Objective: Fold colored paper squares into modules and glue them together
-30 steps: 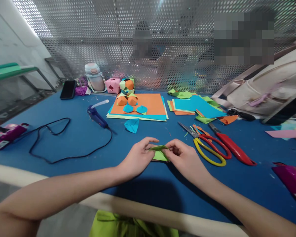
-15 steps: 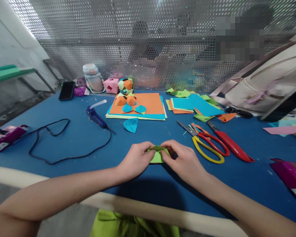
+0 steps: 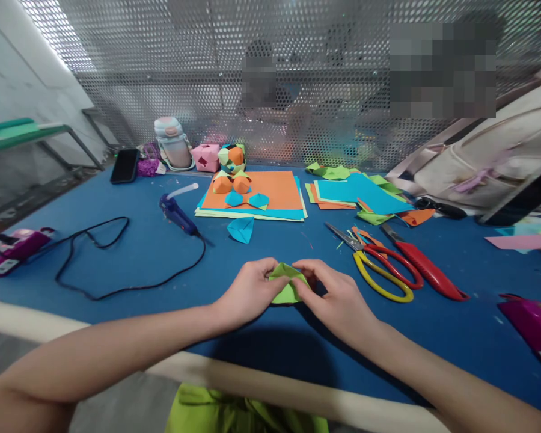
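Observation:
A small folded piece of green paper [image 3: 287, 291] is held between both hands, just above the front of the blue table. My left hand [image 3: 251, 293] pinches its left side, with the thumb on the face toward me. On the other side my right hand [image 3: 336, 291] grips the paper, its thumb meeting the left thumb near the middle. Fingertips behind the paper are partly hidden. Beyond the hands lies a folded blue paper piece [image 3: 241, 230]. Scissors [image 3: 383, 270] with red and yellow handles rest to the right of my right hand.
A blue glue gun [image 3: 178, 214] with a trailing cord lies left. Stacked coloured sheets [image 3: 275, 186] bear folded pieces and a paper ball [image 3: 232, 159]. A red-handled cutter [image 3: 426, 264], more paper [image 3: 374, 192], a bottle [image 3: 174, 144], a phone [image 3: 125, 166] and a bag [image 3: 500, 138] surround them.
The green paper has tilted, so more of its front face shows, and its top now forms a point. Both hands keep their hold, with the thumbs slightly shifted. The view has moved slightly.

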`<action>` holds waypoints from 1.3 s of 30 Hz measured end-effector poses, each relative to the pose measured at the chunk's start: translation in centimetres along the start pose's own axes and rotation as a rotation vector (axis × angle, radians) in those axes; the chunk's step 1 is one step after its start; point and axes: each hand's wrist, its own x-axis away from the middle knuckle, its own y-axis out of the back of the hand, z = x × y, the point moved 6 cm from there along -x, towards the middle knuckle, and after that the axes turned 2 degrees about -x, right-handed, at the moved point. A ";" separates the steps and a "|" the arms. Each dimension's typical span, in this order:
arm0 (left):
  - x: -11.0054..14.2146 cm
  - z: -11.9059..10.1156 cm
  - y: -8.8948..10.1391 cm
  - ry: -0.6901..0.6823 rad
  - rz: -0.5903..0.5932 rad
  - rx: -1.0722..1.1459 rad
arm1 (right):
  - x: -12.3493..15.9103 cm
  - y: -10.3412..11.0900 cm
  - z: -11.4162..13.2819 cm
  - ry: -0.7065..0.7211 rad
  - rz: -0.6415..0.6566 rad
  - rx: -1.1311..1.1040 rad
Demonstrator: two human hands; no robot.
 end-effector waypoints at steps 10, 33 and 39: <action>0.2 0.0 -0.8 -0.004 0.085 0.107 | -0.4 0.4 0.0 0.007 0.012 -0.067; 0.7 -1.2 0.8 -0.083 -0.048 -0.007 | -0.5 0.5 -0.3 -0.023 0.053 -0.086; 0.5 -1.0 0.4 -0.091 -0.005 -0.007 | -0.7 0.3 -0.4 -0.099 0.095 -0.236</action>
